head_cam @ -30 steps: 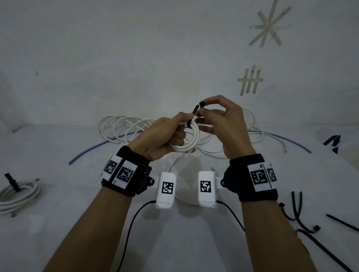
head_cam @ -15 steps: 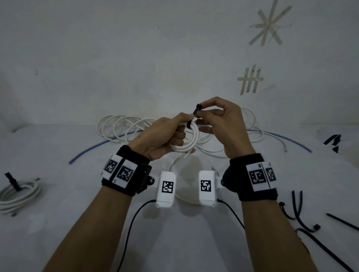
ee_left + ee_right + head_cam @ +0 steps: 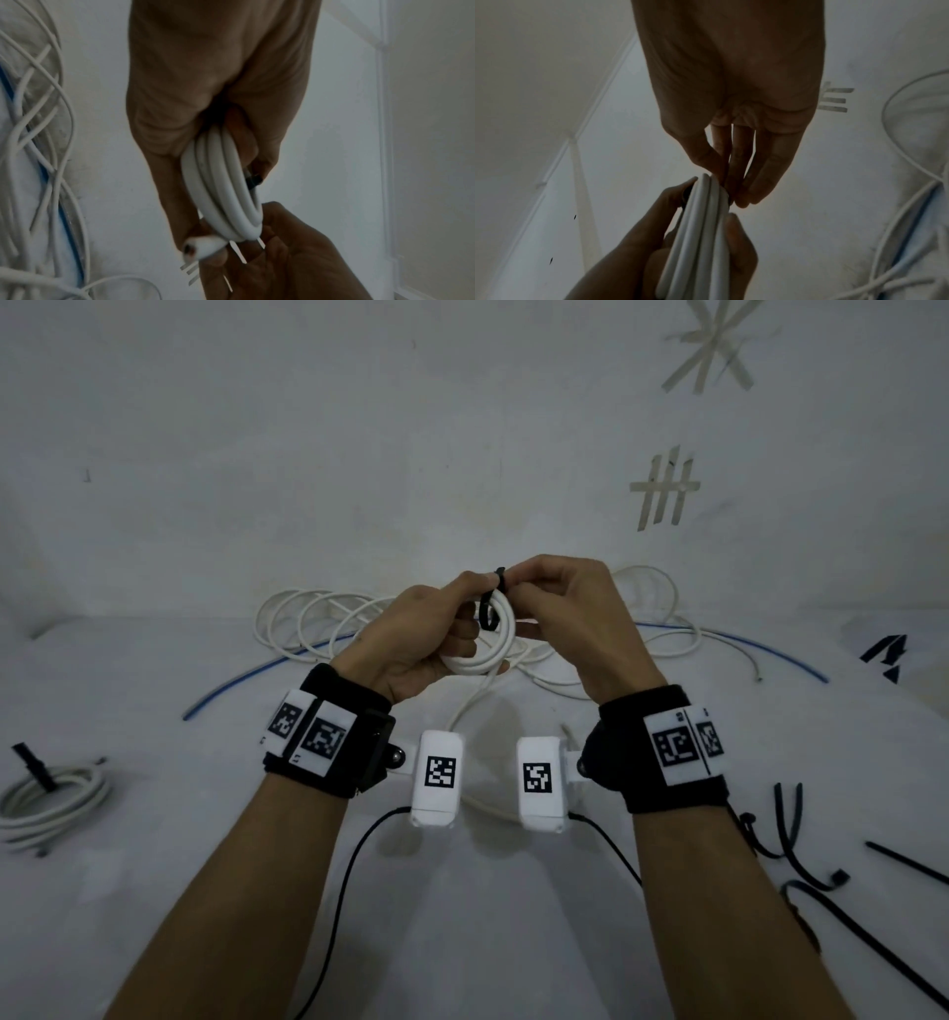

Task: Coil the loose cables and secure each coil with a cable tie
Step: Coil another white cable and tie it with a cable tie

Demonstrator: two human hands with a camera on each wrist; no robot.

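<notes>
Your left hand (image 3: 411,639) grips white cable coil (image 3: 495,649), held up over white surface (image 3: 462,916), fingers curled round its turns. Your right hand (image 3: 570,618) pinches black cable tie (image 3: 489,613) looped round coil's top. Loose white cables (image 3: 308,618) and blue cable (image 3: 231,690) lie beyond. Tied coil (image 3: 46,803) far left; spare ties (image 3: 791,834) right.

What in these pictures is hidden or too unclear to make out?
- Cable tie locking head: head view, pinched between the fingertips of the left hand and right hand; whether the tie is threaded cannot be told.
- Same tie in the right wrist view: hidden behind the white coil.
- Tied coil: head view, cut by the left edge.
- Loose cable ties: head view, run off the right edge.
</notes>
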